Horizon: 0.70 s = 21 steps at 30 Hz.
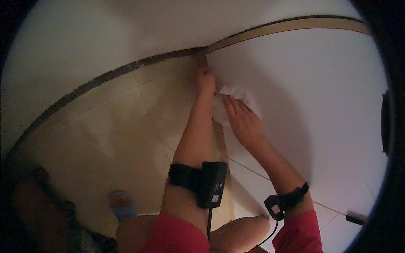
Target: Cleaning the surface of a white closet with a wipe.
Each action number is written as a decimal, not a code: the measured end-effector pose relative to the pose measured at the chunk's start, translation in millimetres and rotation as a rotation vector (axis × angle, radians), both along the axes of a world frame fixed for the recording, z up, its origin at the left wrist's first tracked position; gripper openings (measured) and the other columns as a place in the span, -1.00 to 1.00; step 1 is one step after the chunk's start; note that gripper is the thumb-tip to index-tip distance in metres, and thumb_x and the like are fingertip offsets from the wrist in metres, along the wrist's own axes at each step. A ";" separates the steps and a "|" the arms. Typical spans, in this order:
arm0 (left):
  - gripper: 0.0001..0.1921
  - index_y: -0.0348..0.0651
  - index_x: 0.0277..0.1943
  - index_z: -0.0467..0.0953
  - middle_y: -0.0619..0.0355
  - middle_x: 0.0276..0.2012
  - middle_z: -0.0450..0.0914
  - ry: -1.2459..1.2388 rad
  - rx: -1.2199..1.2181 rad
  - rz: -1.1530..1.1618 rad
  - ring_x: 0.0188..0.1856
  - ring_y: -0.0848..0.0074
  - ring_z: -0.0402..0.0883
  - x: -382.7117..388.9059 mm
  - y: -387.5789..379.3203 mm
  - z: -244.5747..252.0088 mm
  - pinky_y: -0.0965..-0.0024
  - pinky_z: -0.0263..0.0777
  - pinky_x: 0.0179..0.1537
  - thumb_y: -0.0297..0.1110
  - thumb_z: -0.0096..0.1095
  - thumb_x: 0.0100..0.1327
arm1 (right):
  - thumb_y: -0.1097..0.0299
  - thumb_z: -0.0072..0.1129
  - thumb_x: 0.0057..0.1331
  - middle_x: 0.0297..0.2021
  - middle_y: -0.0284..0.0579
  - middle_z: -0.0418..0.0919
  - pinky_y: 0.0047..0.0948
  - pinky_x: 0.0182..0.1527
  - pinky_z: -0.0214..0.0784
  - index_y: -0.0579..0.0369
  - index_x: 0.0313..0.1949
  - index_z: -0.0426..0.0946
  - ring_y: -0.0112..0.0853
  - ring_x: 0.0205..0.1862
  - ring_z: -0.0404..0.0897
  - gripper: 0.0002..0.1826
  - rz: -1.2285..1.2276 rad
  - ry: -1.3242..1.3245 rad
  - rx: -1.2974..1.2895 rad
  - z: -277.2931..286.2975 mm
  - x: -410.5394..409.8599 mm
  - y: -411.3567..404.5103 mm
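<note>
My left hand (206, 83) reaches forward to the far end of a white door-like panel, its fingers bent at the panel's narrow edge; whether it holds anything is hidden. To its right, my right hand (245, 120) presses a crumpled white tissue or cloth (239, 94) flat against the white panel (284, 79), its fingers lying partly over it. A tan edge strip (223, 136) of the panel runs toward me between my forearms. Each forearm wears a black strapped device.
Tiled floor (126, 126) lies at left, bounded by a dark skirting strip (104, 76) along a pale wall. A blue slipper (121, 205) on a foot is at lower left, near dark objects. A small black object (355, 219) lies at lower right.
</note>
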<state>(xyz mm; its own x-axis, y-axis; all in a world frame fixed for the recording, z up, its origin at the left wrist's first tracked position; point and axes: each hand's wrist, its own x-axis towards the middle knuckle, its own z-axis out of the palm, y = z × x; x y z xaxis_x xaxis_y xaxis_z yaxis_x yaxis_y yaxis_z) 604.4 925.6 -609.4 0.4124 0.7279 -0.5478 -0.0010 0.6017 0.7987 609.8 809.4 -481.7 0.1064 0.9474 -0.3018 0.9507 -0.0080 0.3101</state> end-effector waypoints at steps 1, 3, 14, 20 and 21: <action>-0.72 -0.36 -0.19 0.38 -0.08 -0.19 0.47 -0.012 0.019 0.003 -0.14 0.22 0.44 3.6 0.1 4.3 0.30 0.28 -0.10 -0.33 -0.08 0.14 | 0.47 -0.18 0.09 -0.01 -0.07 0.31 -0.46 -0.01 0.27 0.21 0.01 0.22 -0.28 0.00 0.36 -0.57 -0.027 -0.007 -0.011 3.6 -0.4 0.5; -0.72 -0.35 -0.17 0.38 -0.12 -0.22 0.47 0.040 0.081 -0.005 -0.18 0.16 0.46 4.4 -0.4 11.9 0.27 0.30 -0.13 -0.36 -0.08 0.11 | 0.46 -0.18 0.09 -0.01 -0.08 0.32 -0.47 -0.01 0.26 0.21 -0.03 0.25 -0.28 -0.01 0.37 -0.60 -0.045 -0.006 0.002 9.2 -3.9 2.6; -0.72 -0.45 -0.37 0.41 -0.21 -0.39 0.49 0.017 0.179 0.079 -0.29 0.10 0.50 -9.1 -15.1 51.9 0.21 0.33 -0.24 -0.32 -0.03 0.03 | 0.43 -0.08 0.04 -0.06 -0.10 0.33 -0.43 0.00 0.23 0.20 -0.22 0.38 -0.32 0.01 0.33 -0.72 0.260 -0.059 0.189 -14.3 22.7 -12.4; -0.73 -0.40 -0.39 0.42 -0.15 -0.43 0.50 0.036 0.293 0.067 -0.40 0.17 0.48 -35.9 -42.6 104.8 0.25 0.31 -0.33 -0.29 0.00 0.03 | 0.37 0.00 0.03 -0.02 -0.11 0.35 -0.41 -0.01 0.25 0.14 -0.23 0.45 -0.30 0.01 0.35 -0.72 0.302 -0.045 0.190 -33.6 51.2 -28.3; -0.76 -0.37 -0.40 0.42 -0.11 -0.46 0.50 0.055 0.386 0.016 -0.43 0.23 0.48 -42.2 -48.3 120.1 0.28 0.31 -0.36 -0.30 0.01 0.05 | 0.37 0.00 0.03 -0.02 -0.11 0.35 -0.41 -0.01 0.25 0.14 -0.23 0.45 -0.30 0.01 0.35 -0.72 0.294 -0.043 0.208 -39.5 56.0 -34.8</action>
